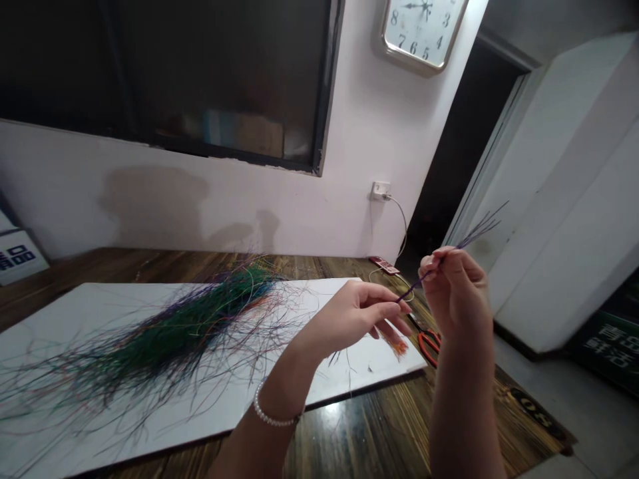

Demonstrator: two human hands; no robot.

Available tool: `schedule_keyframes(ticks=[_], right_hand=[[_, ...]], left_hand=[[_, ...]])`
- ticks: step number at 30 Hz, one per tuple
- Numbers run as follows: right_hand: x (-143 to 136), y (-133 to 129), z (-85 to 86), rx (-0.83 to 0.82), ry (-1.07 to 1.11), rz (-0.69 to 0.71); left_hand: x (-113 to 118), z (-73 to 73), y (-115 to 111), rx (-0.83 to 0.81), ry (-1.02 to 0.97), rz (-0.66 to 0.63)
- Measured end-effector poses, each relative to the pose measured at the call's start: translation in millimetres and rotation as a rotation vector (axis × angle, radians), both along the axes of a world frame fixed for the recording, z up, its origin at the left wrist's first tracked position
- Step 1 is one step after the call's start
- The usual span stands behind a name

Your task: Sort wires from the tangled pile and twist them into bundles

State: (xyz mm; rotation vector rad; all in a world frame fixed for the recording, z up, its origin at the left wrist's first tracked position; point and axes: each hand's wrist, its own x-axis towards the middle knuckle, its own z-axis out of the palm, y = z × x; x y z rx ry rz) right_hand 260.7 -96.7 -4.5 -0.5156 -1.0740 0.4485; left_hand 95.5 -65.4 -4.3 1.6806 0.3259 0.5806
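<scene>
White wall (344, 206) rises behind the tabletop (369, 432), with a clock (422, 30) high up and a plugged socket (380, 191) lower down. From where I stand, both hands are lifted near the right end of a white board (84, 306), joined by a thin purple twist (412, 287). It slants between them, its long axis climbing from the left fingers up and rightward through the right ones. Past the right hand (456, 283) it fans into loose ends (482, 228) that point up toward the doorway, so that hand is the nearer to the splayed tips. Right thumb and fingers are pinched close around the purple. Left hand (354, 311) reaches in from lower down, thumb and forefinger narrowed on the twist, the other fingers loosely curled beneath.

An orange tuft (398, 346) shows just below the left fingers; I can't tell whether it joins the twist. Scissors (422, 346) with orange handles lie on the tabletop just beside the board, between the two arms. Well to the left, a tangled pile (184, 326), mostly green, sprawls lengthwise over the board, nearer the left hand.
</scene>
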Motion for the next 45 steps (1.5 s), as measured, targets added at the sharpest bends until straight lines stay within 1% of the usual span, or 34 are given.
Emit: schedule_keyframes(ticks=[2, 6, 11, 15, 17, 21, 27, 30, 32, 35, 38, 40, 42, 45], right_hand=[[-1.1, 0.8, -0.1, -0.023, 0.011, -0.028], [-4.2, 2.4, -0.8, -0.112, -0.072, -0.040], [-10.8, 1.4, -0.7, -0.243, -0.200, 0.056], [-15.8, -2.6, 0.7, -0.268, -0.223, 0.125], [-17.3, -4.3, 0.9, -0.273, -0.228, 0.133], [-19.2, -6.0, 0.4, -0.301, -0.248, 0.108], [-19.5, -3.5, 0.2, -0.244, -0.233, 0.032], [-17.3, -1.2, -0.3, -0.213, -0.210, -0.031], [-15.7, -0.3, -0.7, -0.194, -0.208, -0.052], [-14.4, 0.2, -0.6, -0.188, -0.197, -0.051], [-13.9, 0.9, -0.4, -0.217, -0.172, -0.064], [-13.8, 2.1, -0.6, -0.243, -0.168, -0.073], [-13.8, 3.8, -1.1, -0.255, -0.166, -0.079], [-14.3, 6.4, -2.0, -0.266, -0.164, -0.082]], left_hand=[[-1.5, 0.8, 0.7, -0.019, 0.027, 0.002], [1.3, 1.1, -1.7, -0.089, -0.078, 0.119], [5.5, 1.9, -5.3, -0.105, -0.204, 0.211], [8.3, 2.4, -7.2, -0.106, -0.298, 0.263], [9.9, 2.7, -9.2, -0.088, -0.328, 0.300], [11.6, 3.4, -13.7, -0.028, -0.345, 0.359], [12.3, 1.0, -11.4, 0.069, -0.293, 0.358], [12.3, -0.4, -8.3, 0.041, -0.281, 0.312], [11.9, -0.5, -6.4, -0.001, -0.310, 0.308], [10.3, 0.1, -3.2, -0.011, -0.363, 0.379], [7.7, 1.3, -0.1, 0.005, -0.364, 0.484], [6.0, 1.9, 1.4, 0.007, -0.357, 0.532], [4.8, 2.1, 2.1, 0.007, -0.358, 0.550], [4.9, 1.3, 2.0, 0.002, -0.373, 0.516]])
